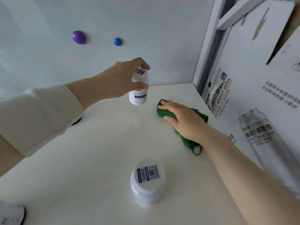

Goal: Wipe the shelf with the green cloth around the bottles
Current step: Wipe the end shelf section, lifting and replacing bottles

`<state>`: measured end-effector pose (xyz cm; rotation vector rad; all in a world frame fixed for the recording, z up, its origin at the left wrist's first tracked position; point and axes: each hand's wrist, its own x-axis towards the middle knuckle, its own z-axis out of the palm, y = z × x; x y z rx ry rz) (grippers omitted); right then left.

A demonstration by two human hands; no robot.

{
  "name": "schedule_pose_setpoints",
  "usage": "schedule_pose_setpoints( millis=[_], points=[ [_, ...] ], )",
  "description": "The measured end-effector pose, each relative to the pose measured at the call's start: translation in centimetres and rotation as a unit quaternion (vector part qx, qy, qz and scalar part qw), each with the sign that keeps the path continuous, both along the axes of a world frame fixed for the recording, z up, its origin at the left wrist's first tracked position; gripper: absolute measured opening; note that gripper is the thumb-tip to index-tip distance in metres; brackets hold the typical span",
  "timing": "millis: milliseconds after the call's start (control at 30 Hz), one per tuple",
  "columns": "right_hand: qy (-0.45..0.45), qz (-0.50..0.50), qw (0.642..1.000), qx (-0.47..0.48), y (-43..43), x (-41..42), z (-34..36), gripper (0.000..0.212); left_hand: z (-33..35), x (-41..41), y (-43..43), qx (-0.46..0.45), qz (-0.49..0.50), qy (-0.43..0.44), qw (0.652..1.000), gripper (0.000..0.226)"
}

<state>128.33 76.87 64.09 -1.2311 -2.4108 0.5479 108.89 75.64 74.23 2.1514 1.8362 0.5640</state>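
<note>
My left hand [125, 77] grips the cap end of a white bottle [138, 93] with a blue label and holds it lifted just above the white shelf [100, 151]. My right hand [181, 117] lies flat, fingers straight, pressing the green cloth [186, 138] onto the shelf near the back right corner. The cloth shows at my fingertips and trails back under my wrist. A second white bottle [148, 181] stands upright on the shelf close to me, seen from above with a QR sticker on its lid.
A white back wall carries a purple magnet [79, 37] and a blue magnet [117, 41]. A printed beer carton [253, 103] forms the right side. A dark round object [77, 121] peeks from under my left sleeve. Another white object [12, 215] sits at the lower left.
</note>
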Motion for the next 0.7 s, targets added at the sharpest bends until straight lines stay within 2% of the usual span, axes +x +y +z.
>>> schedule_pose_setpoints(
  millis=[67, 133, 467, 700],
  points=[
    [-0.014, -0.122, 0.992, 0.003, 2.0, 2.4, 0.4, 0.041, -0.8, 0.8, 0.2, -0.015, -0.011, 0.003, 1.000, 0.045],
    [-0.028, -0.175, 0.984, 0.000, 2.9, 3.1, 0.6, 0.041, -1.3, 1.4, 0.3, -0.022, -0.018, -0.002, 1.000, 0.045],
    [-0.015, -0.137, 0.990, 0.021, -3.7, 3.3, -0.2, 0.040, -2.9, 2.1, -0.1, -0.024, -0.022, -0.005, 0.999, 0.049],
    [-0.018, -0.132, 0.991, 0.024, -9.5, 4.8, -0.2, 0.038, -2.4, 2.7, -2.5, -0.005, 0.021, 0.040, 0.999, 0.074]
  ],
)
